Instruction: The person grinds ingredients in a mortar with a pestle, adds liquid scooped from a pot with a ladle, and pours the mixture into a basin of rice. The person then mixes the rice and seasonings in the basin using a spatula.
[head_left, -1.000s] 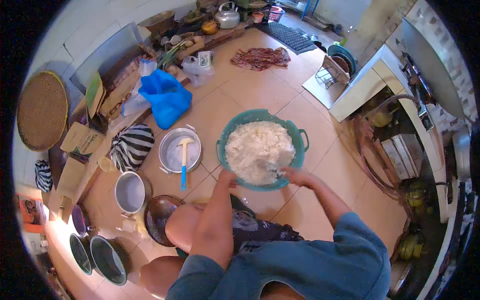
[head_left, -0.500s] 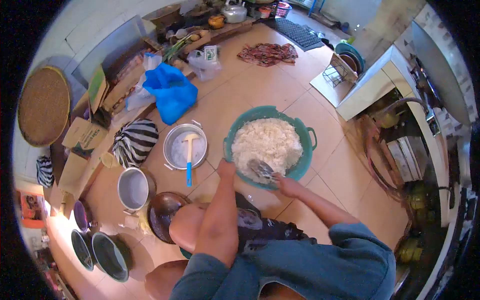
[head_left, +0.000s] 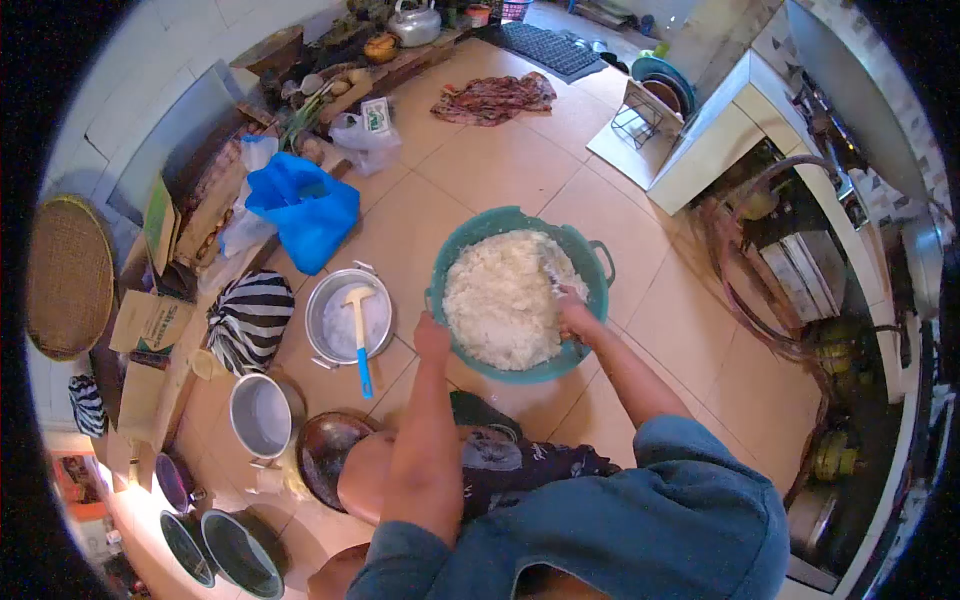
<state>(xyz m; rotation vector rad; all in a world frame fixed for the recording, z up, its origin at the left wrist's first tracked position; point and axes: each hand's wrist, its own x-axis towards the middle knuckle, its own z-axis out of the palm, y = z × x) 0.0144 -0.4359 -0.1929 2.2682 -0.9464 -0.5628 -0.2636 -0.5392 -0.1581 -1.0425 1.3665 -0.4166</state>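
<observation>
A green basin (head_left: 480, 368) on the tiled floor holds a large mound of white rice-like food (head_left: 505, 300). My left hand (head_left: 432, 336) is closed on the basin's left rim, near its handle. Over the right part of the basin, my right hand (head_left: 575, 312) is wrapped round the handle of a spoon (head_left: 550, 265), whose bowl end lies at the mound's upper right. Left of the basin stands a metal pot (head_left: 316, 325) with a white and blue spatula (head_left: 361, 340) resting in it.
A deeper metal pot (head_left: 262, 415), a striped bundle (head_left: 250, 322) and a blue bag (head_left: 305, 215) are on the left. A brown round vessel (head_left: 325, 455) sits by my knee. Farther off lies a crumpled cloth (head_left: 495, 100). A low counter (head_left: 745, 120) stands on the right.
My right hand has moved the spoon from the basin's near edge up to the right side of the mound. My left hand stays at the left rim. The view has shifted.
</observation>
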